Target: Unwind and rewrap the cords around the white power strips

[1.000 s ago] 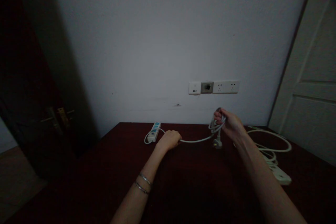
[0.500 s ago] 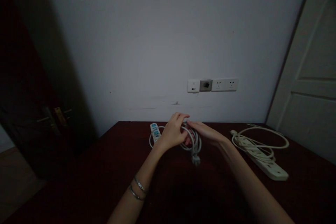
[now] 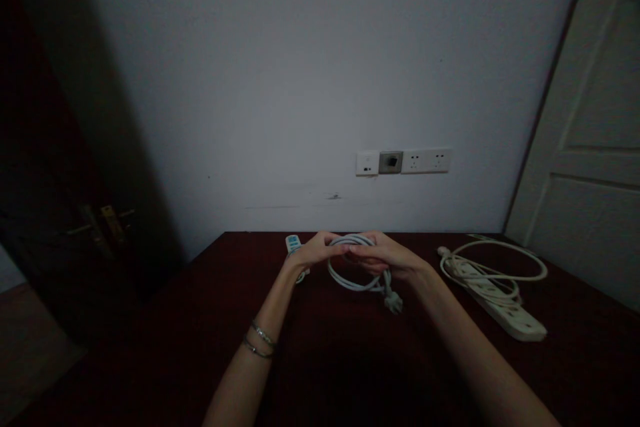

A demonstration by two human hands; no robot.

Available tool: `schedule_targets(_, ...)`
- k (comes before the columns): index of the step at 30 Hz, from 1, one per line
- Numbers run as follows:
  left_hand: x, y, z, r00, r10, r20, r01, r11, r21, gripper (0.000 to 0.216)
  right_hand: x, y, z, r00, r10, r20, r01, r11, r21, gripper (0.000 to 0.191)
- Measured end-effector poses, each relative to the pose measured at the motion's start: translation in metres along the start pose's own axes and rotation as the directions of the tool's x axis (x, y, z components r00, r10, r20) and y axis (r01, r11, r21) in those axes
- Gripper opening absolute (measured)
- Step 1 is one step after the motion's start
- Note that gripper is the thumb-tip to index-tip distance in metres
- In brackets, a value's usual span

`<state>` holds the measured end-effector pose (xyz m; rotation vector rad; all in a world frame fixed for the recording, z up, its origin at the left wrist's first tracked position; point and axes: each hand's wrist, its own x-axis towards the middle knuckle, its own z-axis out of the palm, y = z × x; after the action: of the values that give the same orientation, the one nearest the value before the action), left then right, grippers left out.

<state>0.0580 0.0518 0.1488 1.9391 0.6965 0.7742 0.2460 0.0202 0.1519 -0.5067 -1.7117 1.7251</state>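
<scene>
- A white cord (image 3: 350, 286) is held in a loose coil between both hands, before the middle of the desk's far edge; whether its lower loops are touching the desk (image 3: 360, 353) cannot be told.
- The top of the coil is gripped by the left hand (image 3: 320, 250), its thumb laid across the strands and pointed toward the other thumb.
- The coil's right side is gripped by the right hand (image 3: 387, 253), with the fingers curled under it; the two thumb tips are brought close together.
- The plug (image 3: 393, 302) is left hanging at the lower right of the coil, just below the right hand.
- A small power strip (image 3: 293, 241) with blue sockets is set near the far edge, left of the middle; its nearer part is hidden by the left hand and wrist.
- A long white power strip (image 3: 523, 323) is laid aslant near the desk's right edge, well apart from the coil. Its upper part is crossed by loops of a cream cord (image 3: 537, 275), which are spread toward the far right corner.
- Two bracelets (image 3: 260, 340) are worn on the left forearm.
- Wall sockets (image 3: 427, 161) are mounted above the far edge, right of the middle.
</scene>
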Motion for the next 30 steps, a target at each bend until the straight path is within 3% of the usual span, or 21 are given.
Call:
schedule_targets(6,0.002,-0.006,0.002,0.998,0.042,0.038,-0.034,0.98,-0.195,0.035,0.006,0.008,-0.015,0.993,-0.033,-0.114,0.061,0.965,0.255,0.024)
schedule_targets(11,0.004,0.0,0.008,0.999,-0.034,-0.035,0.022,0.953,-0.302,0.033,0.006,0.007,-0.017,0.982,-0.014,-0.187,0.07,0.954,0.293,0.026)
schedule_targets(13,0.004,0.001,0.007,0.997,-0.071,0.004,0.069,0.947,-0.315,0.031,0.006,0.005,-0.014,0.98,-0.016,-0.196,0.076,0.95,0.302,0.027)
schedule_targets(17,0.003,0.004,0.001,0.996,-0.075,0.048,0.083,0.979,-0.185,0.032,0.006,0.002,-0.01,0.974,-0.038,-0.225,0.115,0.934,0.338,0.026)
schedule_targets(21,-0.001,0.013,-0.007,0.995,0.018,-0.099,-0.014,0.999,0.045,0.033,0.004,0.001,-0.011,0.982,-0.015,-0.19,0.081,0.935,0.344,0.026)
schedule_targets(26,-0.009,0.023,-0.018,0.941,0.17,-0.291,-0.052,0.926,0.373,0.029,0.0,0.003,-0.016,0.992,0.1,-0.079,-0.071,0.95,0.302,0.025)
schedule_targets(30,-0.013,0.026,-0.021,0.935,0.171,-0.311,-0.065,0.944,0.324,0.036,-0.001,0.007,-0.015,0.993,0.116,-0.022,-0.108,0.969,0.22,0.03)
